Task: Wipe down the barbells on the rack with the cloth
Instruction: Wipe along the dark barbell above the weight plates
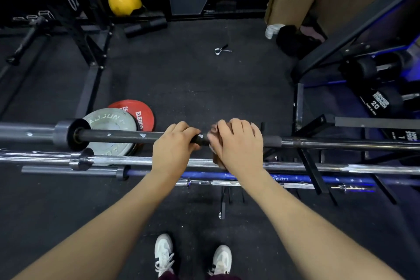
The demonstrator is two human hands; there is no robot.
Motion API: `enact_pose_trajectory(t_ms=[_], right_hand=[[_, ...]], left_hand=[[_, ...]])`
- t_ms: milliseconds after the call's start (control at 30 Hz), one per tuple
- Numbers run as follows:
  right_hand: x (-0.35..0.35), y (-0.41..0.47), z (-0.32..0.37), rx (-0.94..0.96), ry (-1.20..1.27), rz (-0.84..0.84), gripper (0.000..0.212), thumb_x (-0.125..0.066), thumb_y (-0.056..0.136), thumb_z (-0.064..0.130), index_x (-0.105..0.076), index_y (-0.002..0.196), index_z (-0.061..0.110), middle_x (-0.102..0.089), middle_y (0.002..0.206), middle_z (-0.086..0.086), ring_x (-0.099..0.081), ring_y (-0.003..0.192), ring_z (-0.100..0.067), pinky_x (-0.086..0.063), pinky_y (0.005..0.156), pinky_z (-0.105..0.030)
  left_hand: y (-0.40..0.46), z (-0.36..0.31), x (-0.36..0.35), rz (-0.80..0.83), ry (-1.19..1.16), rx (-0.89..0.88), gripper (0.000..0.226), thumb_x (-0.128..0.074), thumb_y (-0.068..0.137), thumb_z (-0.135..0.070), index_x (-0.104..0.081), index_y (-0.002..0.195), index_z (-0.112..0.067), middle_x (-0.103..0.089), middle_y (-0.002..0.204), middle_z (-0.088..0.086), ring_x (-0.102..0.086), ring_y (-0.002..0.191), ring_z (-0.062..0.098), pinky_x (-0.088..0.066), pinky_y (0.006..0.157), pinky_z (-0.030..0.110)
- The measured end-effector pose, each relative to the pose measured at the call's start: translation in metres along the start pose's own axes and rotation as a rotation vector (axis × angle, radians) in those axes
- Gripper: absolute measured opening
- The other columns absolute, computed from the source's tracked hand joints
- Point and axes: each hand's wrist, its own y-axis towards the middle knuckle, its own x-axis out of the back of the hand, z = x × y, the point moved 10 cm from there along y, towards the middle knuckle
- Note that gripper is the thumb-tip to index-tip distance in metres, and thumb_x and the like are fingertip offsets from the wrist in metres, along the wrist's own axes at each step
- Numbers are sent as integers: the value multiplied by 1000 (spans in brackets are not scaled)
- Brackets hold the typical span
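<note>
Both hands are gripping the top black barbell at the centre of the frame.

The left hand is curling its grip straight round the bare shaft, while the right hand, just beside it, is closing its grip over a brownish cloth wrapped on the same bar. That bar is lying across the rack, running the full width of the picture. Below it in the frame, a chrome barbell and a blue barbell are resting on lower levels. Behind the bar's left collar, a grey plate and a red plate are lying on the floor. 2 white shoes are showing at the bottom centre.
</note>
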Motion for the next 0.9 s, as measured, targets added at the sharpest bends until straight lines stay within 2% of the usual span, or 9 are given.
enact_pose_trajectory(t_ms=[100,233,300,333,433,500,600,767,900], right_hand=[[5,26,6,-57,-49,49,32,-44,92,34,-63,73,17,-59,62,-3,-58,57,-27,-32,52,-29],[-18,48,-13,-259,162,394,38,-32,100,34,-65,96,17,-68,96,-7,-63,90,-33,-35,67,-32],[-10,41,-11,-265,173,356,36,-34,99,37,-64,98,17,-67,95,-7,-62,90,-32,-36,69,-33],[2,30,-5,-180,117,219,33,-38,98,39,-63,98,17,-66,93,-6,-61,89,-30,-38,71,-35],[7,-16,12,78,52,11,35,-47,92,40,-58,115,15,-58,108,-8,-54,105,-29,-39,97,-43],[2,-9,8,66,49,-2,30,-45,94,39,-60,106,16,-59,97,-6,-56,92,-28,-43,89,-42],[4,23,9,-61,-11,93,31,-39,96,35,-61,85,17,-63,75,-3,-59,69,-27,-38,61,-34],[-17,45,-9,-259,167,406,39,-29,101,36,-60,111,15,-65,113,-10,-59,104,-35,-35,75,-34],[-11,52,-19,-433,253,371,42,-29,102,39,-59,114,13,-63,118,-13,-56,108,-38,-40,84,-36]], left_hand=[[-1,0,0,-35,4,-17,32,-74,78,-20,-69,110,-18,-62,95,2,-57,90,24,-44,61,33],[2,1,2,-2,6,-4,33,-68,83,-25,-66,116,-22,-60,103,0,-54,98,22,-41,65,32],[2,3,4,0,9,-4,33,-68,84,-26,-65,116,-23,-60,104,-1,-53,98,21,-39,66,31],[2,4,4,-5,4,1,33,-69,83,-26,-66,115,-23,-60,103,-1,-54,97,21,-39,66,30],[0,5,3,-24,-17,7,33,-72,80,-25,-67,113,-22,-61,100,-2,-55,95,20,-41,66,31],[0,5,1,-36,-25,7,33,-73,79,-23,-68,112,-22,-61,98,-2,-56,93,21,-44,66,33],[0,2,1,-58,-8,-4,33,-74,78,-20,-68,111,-20,-62,96,0,-57,91,22,-46,63,34],[0,1,2,-13,-16,-35,36,-66,86,-26,-62,122,-25,-60,110,-5,-53,102,18,-41,70,28],[-2,11,11,26,9,-102,43,-71,82,-27,-61,123,-23,-59,116,-6,-54,104,19,-45,79,31]])
